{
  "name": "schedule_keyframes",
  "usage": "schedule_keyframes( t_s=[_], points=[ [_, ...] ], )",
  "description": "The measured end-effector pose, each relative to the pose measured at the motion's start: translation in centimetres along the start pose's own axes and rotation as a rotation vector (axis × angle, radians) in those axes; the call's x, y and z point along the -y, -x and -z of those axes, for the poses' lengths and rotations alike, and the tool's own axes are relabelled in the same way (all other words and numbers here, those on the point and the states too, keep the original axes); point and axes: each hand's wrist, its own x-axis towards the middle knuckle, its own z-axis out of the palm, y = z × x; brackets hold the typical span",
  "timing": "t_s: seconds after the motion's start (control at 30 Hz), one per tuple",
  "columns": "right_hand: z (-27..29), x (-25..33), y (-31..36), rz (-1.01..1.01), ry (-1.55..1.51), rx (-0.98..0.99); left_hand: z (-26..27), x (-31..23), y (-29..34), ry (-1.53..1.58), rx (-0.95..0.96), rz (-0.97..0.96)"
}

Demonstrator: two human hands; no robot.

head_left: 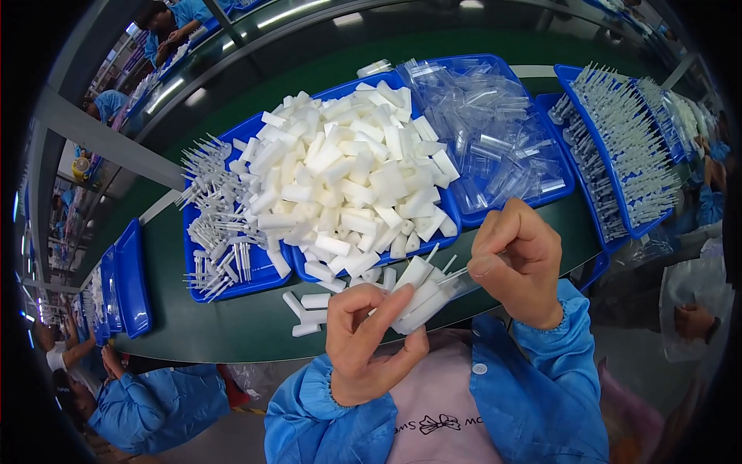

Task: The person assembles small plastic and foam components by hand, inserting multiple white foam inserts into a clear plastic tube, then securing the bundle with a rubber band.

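Observation:
My left hand (pixel 369 344) is closed around a small bunch of white foam blocks (pixel 423 303), held in front of my chest at the table's near edge. Thin pale sticks (pixel 450 271) poke out from the bunch. Beside it my right hand (pixel 527 259) pinches thumb against forefinger at the end of one stick; the exact grip is partly hidden by the fingers. Just beyond both hands, a large heap of white foam blocks (pixel 348 166) overflows a blue tray (pixel 456 220). Several loose foam blocks (pixel 309 317) lie on the green table left of my left hand.
Slender grey-white plastic parts (pixel 212 185) fill a blue tray at the left. Clear plastic sleeves (pixel 495 143) lie in a blue tray at the back right. Further right, stacked blue trays (pixel 618 147) hold more slender parts. Co-workers in blue sleeves (pixel 158 406) sit on both sides.

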Motion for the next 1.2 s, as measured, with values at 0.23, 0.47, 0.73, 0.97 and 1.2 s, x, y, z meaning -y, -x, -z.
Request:
schedule_keyframes(
  t_s=[0.23, 0.47, 0.73, 0.97, 1.2],
  points=[
    [0.1, -0.3, -0.4, -0.082, -0.170, -0.035, 0.0, 0.0, -0.2, -0.097, 0.026, -0.074],
    [0.0, -1.0, -0.7, 0.064, 0.061, -0.040, -0.2, -0.7, -0.7, -0.057, 0.022, -0.024],
    [0.6, -1.1, -2.2, -0.187, -0.120, 0.144, -0.2, -0.3, -0.2, 0.004, 0.065, 0.016],
    [-0.2, -1.6, -1.4, -0.095, -0.036, 0.106, -0.4, 0.2, -0.4, 0.052, 0.065, 0.075],
    [0.1, -1.1, -1.7, -0.177, -0.128, 0.153, -0.7, 0.3, -0.2, 0.024, 0.056, 0.130]
  ],
)
